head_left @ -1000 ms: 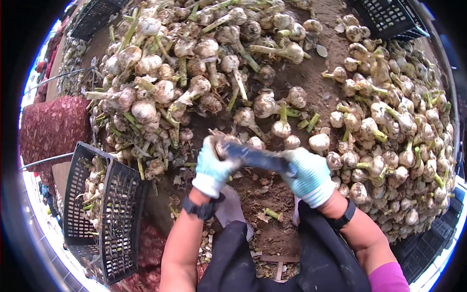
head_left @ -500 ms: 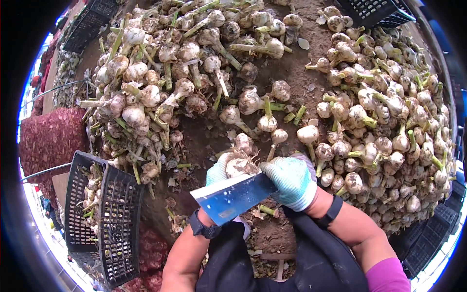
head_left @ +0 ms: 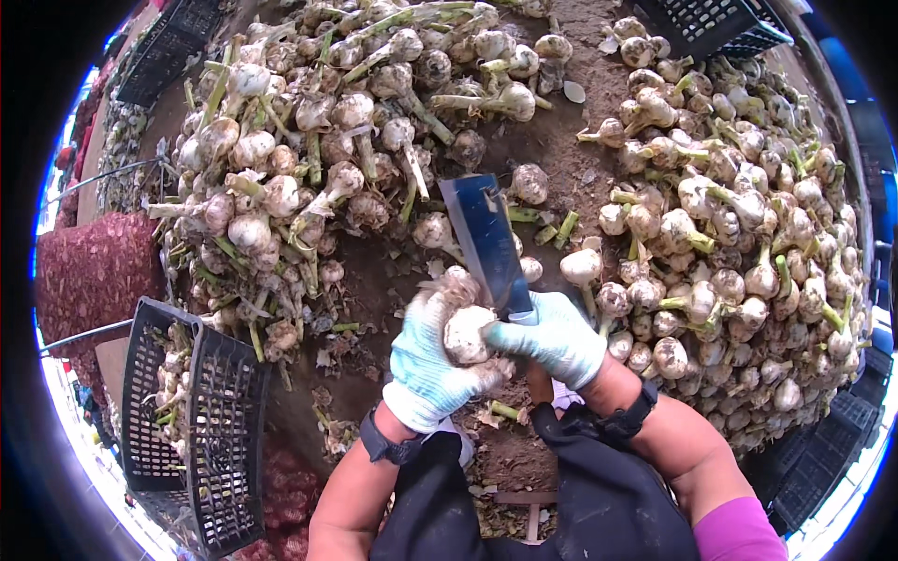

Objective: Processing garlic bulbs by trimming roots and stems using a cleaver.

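In my gloved left hand (head_left: pixel 423 360) sits a whitish garlic bulb (head_left: pixel 467 335), its fingers wrapped around it. My gloved right hand (head_left: pixel 557 338) grips a cleaver (head_left: pixel 486 238) by its handle, and the wide blue-grey blade points away from me. The right thumb reaches over to touch the bulb's side. Beyond the hands, a few loose garlic bulbs and cut green stem pieces (head_left: pixel 567 229) lie on the soil, partly hidden behind the blade.
A heap of long-stemmed garlic (head_left: pixel 309 168) spreads at far left; a pile of short-stemmed garlic (head_left: pixel 720 224) fills the right. Black plastic crates stand at left (head_left: pixel 224 430), upper left (head_left: pixel 170 49) and upper right (head_left: pixel 713 26). A red mesh sack (head_left: pixel 98 280) lies at the left.
The cleaver has swung from lying across in front of the bulb to pointing away from me. My left hand has turned the bulb into fuller view, and the right thumb now meets it.
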